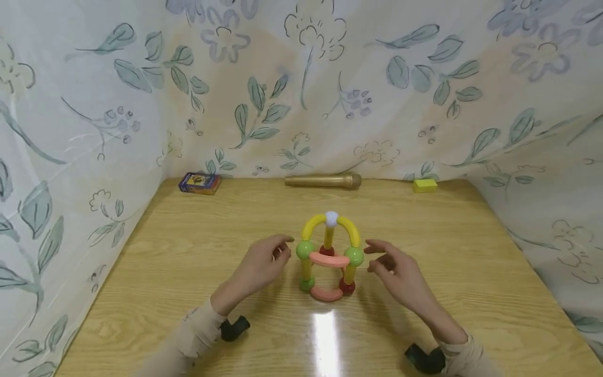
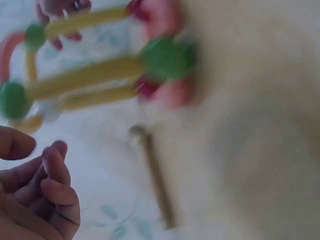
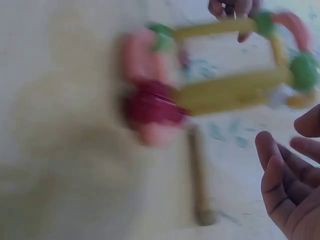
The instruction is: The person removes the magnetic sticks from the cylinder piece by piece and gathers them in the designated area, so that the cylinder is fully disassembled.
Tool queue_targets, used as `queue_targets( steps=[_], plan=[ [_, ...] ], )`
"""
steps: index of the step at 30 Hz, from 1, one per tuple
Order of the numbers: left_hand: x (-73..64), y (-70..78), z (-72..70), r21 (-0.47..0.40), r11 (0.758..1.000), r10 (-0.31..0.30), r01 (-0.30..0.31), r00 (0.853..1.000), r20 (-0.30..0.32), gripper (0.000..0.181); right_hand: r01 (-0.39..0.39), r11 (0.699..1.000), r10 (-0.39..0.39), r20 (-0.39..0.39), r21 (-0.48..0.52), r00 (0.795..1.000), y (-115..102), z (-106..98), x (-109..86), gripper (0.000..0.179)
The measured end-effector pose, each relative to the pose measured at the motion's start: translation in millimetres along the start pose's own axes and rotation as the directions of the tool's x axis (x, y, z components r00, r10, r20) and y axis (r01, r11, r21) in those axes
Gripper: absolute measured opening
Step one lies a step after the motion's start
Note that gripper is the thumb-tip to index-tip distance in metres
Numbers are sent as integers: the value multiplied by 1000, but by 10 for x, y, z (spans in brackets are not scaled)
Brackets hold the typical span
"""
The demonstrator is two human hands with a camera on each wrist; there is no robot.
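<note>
A toy frame of rods and balls (image 1: pixel 330 260) stands upright on the wooden table. Straight yellow rods form its uprights, curved pink bars link them near the base and halfway up, and curved yellow bars meet at a white ball (image 1: pixel 332 219) on top. Green and dark red balls join the corners. On its left side my left hand (image 1: pixel 261 263) hovers with loosely bent fingers, a small gap from the frame. My right hand (image 1: pixel 399 275) mirrors it on the right, thumb and fingers apart. Both wrist views show each hand holding nothing, though the frame is blurred there.
Along the table's back edge lie a small blue-and-orange box (image 1: pixel 200 183), a gold microphone-shaped stick (image 1: pixel 322 181) and a yellow block (image 1: pixel 425 186). Flower-patterned cloth (image 1: pixel 264 120) hangs behind and at both sides. Light reflects off the table (image 1: pixel 188 230) in front of the frame.
</note>
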State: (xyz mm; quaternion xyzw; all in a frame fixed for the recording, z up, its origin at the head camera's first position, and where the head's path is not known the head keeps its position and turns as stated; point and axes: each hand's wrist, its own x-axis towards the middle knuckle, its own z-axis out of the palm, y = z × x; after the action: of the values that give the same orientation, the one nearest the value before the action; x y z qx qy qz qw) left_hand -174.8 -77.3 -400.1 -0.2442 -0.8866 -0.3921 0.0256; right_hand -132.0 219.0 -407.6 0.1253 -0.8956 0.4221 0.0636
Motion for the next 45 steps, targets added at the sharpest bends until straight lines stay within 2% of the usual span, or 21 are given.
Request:
queue_targets(
  steps=[2,4,8,12,16,20,26,30,34,37,41,45],
  plan=[
    [191,52,-75,-9,999,30,-30,998,-49,23,-6,1000,5,-35,-17,999,-71,-102,183,29],
    [393,115,-104,-23,998,49,-50,998,-48,25,-28,999,27,-35,-24,999,-159,-153,372,24],
    [696,263,-80,-60,997,43,-41,998,44,32,-45,998,46,23,-43,999,-359,-112,661,25],
    [824,381,-46,-71,997,46,-38,992,113,29,-19,998,22,58,-68,998,-522,-29,800,21],
    [856,432,-30,-44,998,53,-48,991,122,22,22,995,-20,20,-99,1000,-602,1,864,11],
    [846,453,-20,-40,998,49,-45,993,103,20,53,992,-54,-3,-114,999,-604,21,891,7],
    [845,457,2,-6,998,60,-60,993,100,20,49,992,-51,-14,-115,999,-570,55,907,4],
    [853,452,10,19,998,50,-52,994,99,20,-17,997,18,12,-74,1000,-518,16,916,7],
    [845,449,0,28,999,37,-40,995,93,20,-136,991,136,71,-10,988,-395,-50,896,17],
    [839,450,-4,30,999,35,-37,995,92,20,-233,971,226,127,46,966,-241,-81,845,30],
    [836,450,-4,30,999,34,-37,995,91,21,-337,938,314,210,83,926,-61,-85,745,45],
    [839,447,-3,25,999,33,-36,995,89,21,-373,924,340,266,84,902,15,-73,655,49]
  ],
)
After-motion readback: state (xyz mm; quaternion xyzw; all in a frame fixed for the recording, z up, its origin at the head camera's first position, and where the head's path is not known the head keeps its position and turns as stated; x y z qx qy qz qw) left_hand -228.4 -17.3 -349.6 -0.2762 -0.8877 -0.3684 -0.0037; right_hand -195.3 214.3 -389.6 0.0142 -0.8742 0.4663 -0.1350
